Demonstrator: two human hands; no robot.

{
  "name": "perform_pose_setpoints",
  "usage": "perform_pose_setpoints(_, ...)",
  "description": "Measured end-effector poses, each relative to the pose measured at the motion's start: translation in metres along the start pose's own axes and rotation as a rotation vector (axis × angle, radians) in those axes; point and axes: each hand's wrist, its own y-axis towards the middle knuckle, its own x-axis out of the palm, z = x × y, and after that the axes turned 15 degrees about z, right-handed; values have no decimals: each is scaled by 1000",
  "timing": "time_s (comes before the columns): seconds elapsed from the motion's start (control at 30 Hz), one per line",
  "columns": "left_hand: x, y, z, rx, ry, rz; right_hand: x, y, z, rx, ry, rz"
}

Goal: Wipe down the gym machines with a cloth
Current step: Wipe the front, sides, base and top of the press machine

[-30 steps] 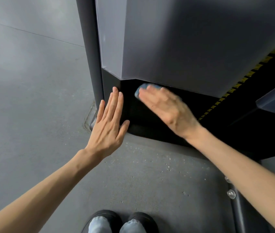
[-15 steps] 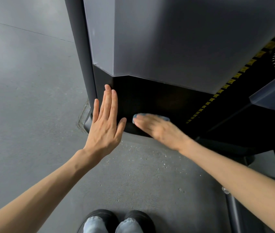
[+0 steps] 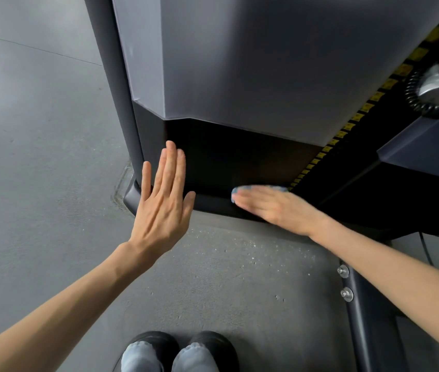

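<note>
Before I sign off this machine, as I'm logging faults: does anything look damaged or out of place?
Pale specks lie scattered on the floor in front of the machine's black base; the floor looks scuffed at its left corner. No damage shows.

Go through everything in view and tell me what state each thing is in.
left hand: flat, fingers straight, at the black panel's corner.
right hand: flat, pressing the cloth, motion-blurred.
cloth: blue, mostly covered by the right hand, low on the black panel.
floor: grey, pale specks below the black panel.
</note>
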Motion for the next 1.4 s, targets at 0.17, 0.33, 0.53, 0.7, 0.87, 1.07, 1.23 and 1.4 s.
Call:
perform_pose_setpoints(0.17,2,0,-1,32,50,-17,-54,2,44,202,-162,306)
perform_pose_setpoints(0.33,-1,3,-9,63,62,-44,-28,-14,20,326,-109,304)
perform_pose_setpoints(0.53,-4,4,-13,104,66,-61,13,5,-56,580,289,120)
perform_pose_setpoints(0.7,-5,4,-14,128,75,-37,44,86,-107,813,458,117)
perform_pose_setpoints(0.87,-7,3,-15,138,55,-37,56,98,-116,779,400,127)
perform_pose_setpoints(1.07,-10,4,-8,134,46,-92,33,23,-111,982,392,73)
perform_pose_setpoints(1.23,-10,12,0,249,64,-125,21,-21,-119,1253,301,113)
perform_pose_setpoints(1.4,-9,25,8,450,97,-115,36,45,-140,1425,404,171)
